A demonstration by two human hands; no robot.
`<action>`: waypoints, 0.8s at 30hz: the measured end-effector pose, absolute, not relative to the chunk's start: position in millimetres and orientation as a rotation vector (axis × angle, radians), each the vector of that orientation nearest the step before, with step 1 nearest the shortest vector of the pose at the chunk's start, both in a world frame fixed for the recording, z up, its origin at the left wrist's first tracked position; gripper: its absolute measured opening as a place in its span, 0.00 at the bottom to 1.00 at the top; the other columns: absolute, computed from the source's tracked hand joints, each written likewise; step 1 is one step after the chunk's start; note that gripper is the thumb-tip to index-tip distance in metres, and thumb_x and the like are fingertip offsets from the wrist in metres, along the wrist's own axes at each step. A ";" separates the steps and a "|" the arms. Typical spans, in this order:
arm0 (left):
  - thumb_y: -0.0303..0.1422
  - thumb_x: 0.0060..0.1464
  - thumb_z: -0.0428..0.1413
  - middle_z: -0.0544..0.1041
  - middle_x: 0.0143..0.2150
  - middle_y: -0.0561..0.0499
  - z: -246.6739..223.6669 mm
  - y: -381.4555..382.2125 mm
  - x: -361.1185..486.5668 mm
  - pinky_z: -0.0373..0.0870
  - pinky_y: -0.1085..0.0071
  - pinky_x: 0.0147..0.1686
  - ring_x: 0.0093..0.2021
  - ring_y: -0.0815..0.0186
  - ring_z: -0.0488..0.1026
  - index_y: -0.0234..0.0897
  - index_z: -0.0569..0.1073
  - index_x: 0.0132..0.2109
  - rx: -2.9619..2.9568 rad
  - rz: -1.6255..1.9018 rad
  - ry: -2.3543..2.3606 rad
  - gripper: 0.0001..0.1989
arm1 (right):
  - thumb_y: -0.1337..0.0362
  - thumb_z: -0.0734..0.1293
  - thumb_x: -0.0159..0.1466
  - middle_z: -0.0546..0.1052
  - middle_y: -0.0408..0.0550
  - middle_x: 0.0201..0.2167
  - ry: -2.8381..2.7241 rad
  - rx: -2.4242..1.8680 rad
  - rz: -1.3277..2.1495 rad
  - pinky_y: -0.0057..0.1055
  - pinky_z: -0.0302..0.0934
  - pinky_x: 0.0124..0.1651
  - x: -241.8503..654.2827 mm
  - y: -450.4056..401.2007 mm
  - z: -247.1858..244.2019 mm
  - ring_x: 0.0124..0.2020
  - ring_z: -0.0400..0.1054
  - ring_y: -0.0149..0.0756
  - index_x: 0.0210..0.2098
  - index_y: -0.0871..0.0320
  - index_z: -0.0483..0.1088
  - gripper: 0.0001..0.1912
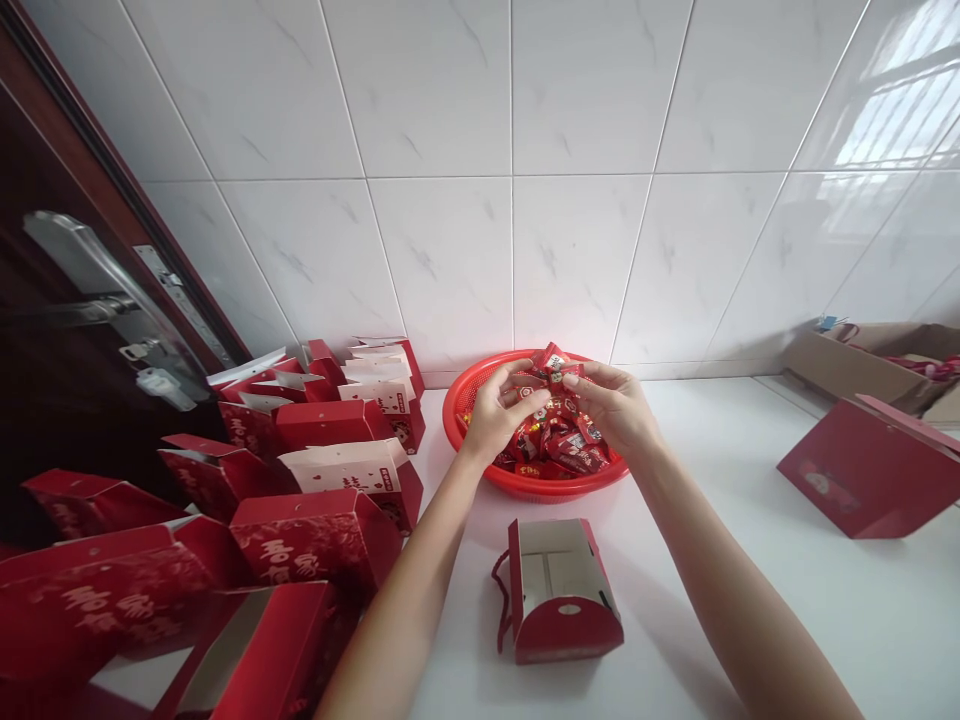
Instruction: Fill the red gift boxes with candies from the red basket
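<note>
A red plastic basket [551, 492] holds several red-wrapped candies [574, 450]. Above it, my right hand [619, 410] pinches a red wrapped candy [553, 362] between thumb and fingers. My left hand [493, 412] is curled at the left side of that candy, fingertips against red wrappers; its exact hold is partly hidden. Nearer to me on the white table stands an open red gift box [568, 638], its pale inside showing and a dark red cord handle [502, 605] hanging at its left side.
Many red gift boxes [307, 550] crowd the left of the table [705, 560]. Another red box [862, 470] stands at the right, before an open cardboard carton [840, 370]. A tiled wall [570, 250] rises behind; a dark door [67, 380] with a handle is at left.
</note>
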State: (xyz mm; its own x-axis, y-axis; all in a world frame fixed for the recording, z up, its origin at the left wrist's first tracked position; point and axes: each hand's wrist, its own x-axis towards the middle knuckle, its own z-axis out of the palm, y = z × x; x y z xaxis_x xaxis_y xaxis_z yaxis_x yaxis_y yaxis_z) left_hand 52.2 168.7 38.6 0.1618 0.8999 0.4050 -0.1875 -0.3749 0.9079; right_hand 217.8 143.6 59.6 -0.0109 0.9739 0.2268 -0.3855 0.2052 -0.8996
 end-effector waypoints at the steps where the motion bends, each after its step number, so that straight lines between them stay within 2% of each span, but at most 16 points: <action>1: 0.36 0.45 0.69 0.81 0.43 0.48 39.4 167.4 51.8 0.75 0.65 0.45 0.44 0.60 0.78 0.39 0.74 0.53 1.469 1.354 0.734 0.27 | 0.57 0.82 0.45 0.81 0.45 0.29 -1.048 -0.736 1.233 0.38 0.71 0.39 219.0 143.7 60.1 0.30 0.75 0.37 0.29 0.55 0.80 0.15; 4: 0.33 0.45 0.68 0.81 0.46 0.46 42.0 165.2 50.8 0.74 0.60 0.50 0.47 0.57 0.78 0.38 0.71 0.56 1.484 1.273 0.770 0.30 | 0.58 0.82 0.45 0.81 0.45 0.29 -1.049 -0.757 1.197 0.37 0.70 0.37 222.8 144.4 61.0 0.29 0.74 0.36 0.29 0.55 0.80 0.15; 6: 0.31 0.45 0.66 0.81 0.45 0.45 44.2 165.3 48.9 0.74 0.60 0.50 0.47 0.57 0.78 0.38 0.70 0.57 1.508 1.246 0.801 0.30 | 0.58 0.82 0.45 0.81 0.45 0.29 -1.064 -0.764 1.188 0.37 0.71 0.38 225.1 144.6 62.1 0.30 0.75 0.36 0.29 0.55 0.80 0.14; 10: 0.27 0.45 0.61 0.80 0.47 0.48 50.0 167.6 36.2 0.73 0.65 0.47 0.47 0.59 0.77 0.40 0.74 0.53 1.688 1.218 1.051 0.26 | 0.58 0.82 0.45 0.81 0.44 0.29 -1.091 -0.757 1.194 0.39 0.71 0.47 230.3 144.8 65.2 0.34 0.76 0.36 0.26 0.55 0.79 0.14; 12: 0.26 0.45 0.59 0.81 0.43 0.52 52.2 168.7 26.0 0.72 0.69 0.41 0.40 0.62 0.77 0.41 0.76 0.49 1.832 1.111 1.283 0.21 | 0.58 0.82 0.45 0.80 0.43 0.29 -1.121 -0.763 1.214 0.40 0.70 0.50 233.6 145.6 65.6 0.34 0.76 0.36 0.26 0.56 0.78 0.14; 14: 0.27 0.47 0.58 0.79 0.34 0.55 52.8 169.6 16.7 0.69 0.70 0.33 0.30 0.65 0.74 0.41 0.78 0.46 1.929 0.903 1.471 0.17 | 0.58 0.82 0.46 0.80 0.43 0.30 -1.173 -0.781 1.235 0.40 0.70 0.50 236.6 146.7 64.6 0.34 0.75 0.35 0.26 0.56 0.77 0.14; 16: 0.28 0.47 0.58 0.77 0.28 0.56 52.2 170.8 11.6 0.67 0.71 0.28 0.25 0.67 0.71 0.40 0.80 0.42 1.951 0.743 1.535 0.13 | 0.57 0.81 0.48 0.80 0.44 0.31 -1.235 -0.798 1.243 0.40 0.71 0.49 238.5 147.4 62.9 0.34 0.75 0.35 0.27 0.57 0.77 0.14; 18: 0.28 0.48 0.58 0.80 0.31 0.53 51.4 172.0 12.9 0.68 0.71 0.29 0.28 0.65 0.74 0.40 0.80 0.38 1.894 0.822 1.474 0.09 | 0.55 0.80 0.50 0.79 0.45 0.32 -1.295 -0.802 1.249 0.40 0.72 0.49 238.8 147.3 61.5 0.36 0.75 0.36 0.29 0.57 0.78 0.14; 20: 0.31 0.51 0.59 0.82 0.38 0.50 51.7 172.2 20.2 0.72 0.70 0.34 0.36 0.63 0.78 0.41 0.81 0.38 1.710 1.046 1.298 0.08 | 0.54 0.79 0.52 0.80 0.46 0.35 -1.343 -0.803 1.270 0.40 0.72 0.50 238.0 146.4 60.9 0.39 0.75 0.37 0.30 0.57 0.79 0.14; 22: 0.39 0.55 0.58 0.82 0.43 0.47 53.0 170.3 30.5 0.75 0.68 0.35 0.40 0.60 0.79 0.41 0.81 0.43 1.488 1.165 1.057 0.12 | 0.54 0.79 0.53 0.80 0.47 0.36 -1.375 -0.805 1.294 0.41 0.71 0.50 236.6 145.2 60.9 0.40 0.75 0.38 0.32 0.57 0.79 0.14; 24: 0.45 0.54 0.60 0.82 0.44 0.46 54.3 166.8 40.4 0.76 0.67 0.34 0.39 0.59 0.80 0.41 0.81 0.46 1.377 1.169 0.870 0.17 | 0.55 0.78 0.54 0.79 0.47 0.36 -1.388 -0.797 1.307 0.40 0.71 0.50 235.8 144.2 61.4 0.40 0.74 0.38 0.33 0.57 0.78 0.14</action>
